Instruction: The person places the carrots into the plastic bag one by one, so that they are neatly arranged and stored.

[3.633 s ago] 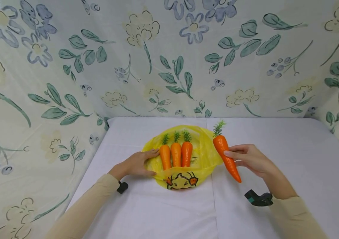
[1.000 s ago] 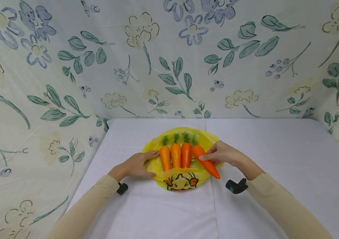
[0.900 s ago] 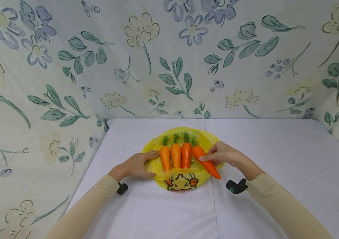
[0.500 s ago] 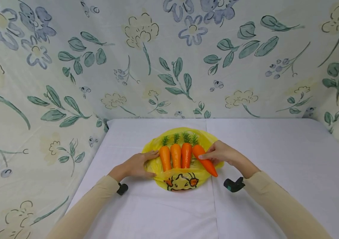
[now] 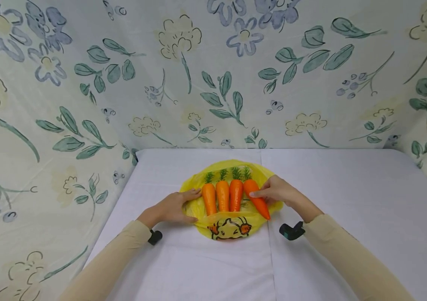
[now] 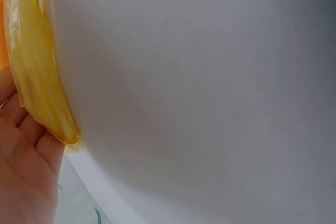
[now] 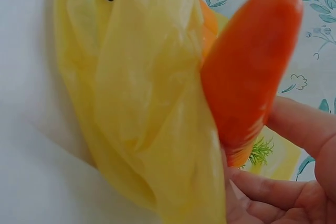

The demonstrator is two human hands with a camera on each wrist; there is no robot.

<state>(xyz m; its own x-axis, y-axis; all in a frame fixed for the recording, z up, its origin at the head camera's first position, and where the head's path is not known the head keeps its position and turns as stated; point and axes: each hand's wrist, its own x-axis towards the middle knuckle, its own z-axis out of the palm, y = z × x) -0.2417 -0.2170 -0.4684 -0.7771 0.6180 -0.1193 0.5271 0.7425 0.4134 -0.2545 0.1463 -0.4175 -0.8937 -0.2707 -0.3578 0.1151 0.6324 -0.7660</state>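
A yellow plastic bag with a cartoon face printed on its front lies spread on the table, its mouth gaping toward the head camera. Three orange carrots with green tops, such as the middle carrot, lie side by side in it. My right hand pinches another carrot beside them; its tip slants over the bag's front rim toward the lower right. In the right wrist view this carrot stands tip up beside the bag's yellow film. My left hand holds the bag's left side, some fingertips hidden behind the film.
A white cloth covers the table, with a crease running front to back right of the bag. Floral fabric hangs behind and at both sides. Small black wrist cameras sit below each hand.
My right hand has brought its carrot from right of the bag leftward over it, beside the other three. Over the last second the carrot has turned slightly more upright. The left hand stays put.
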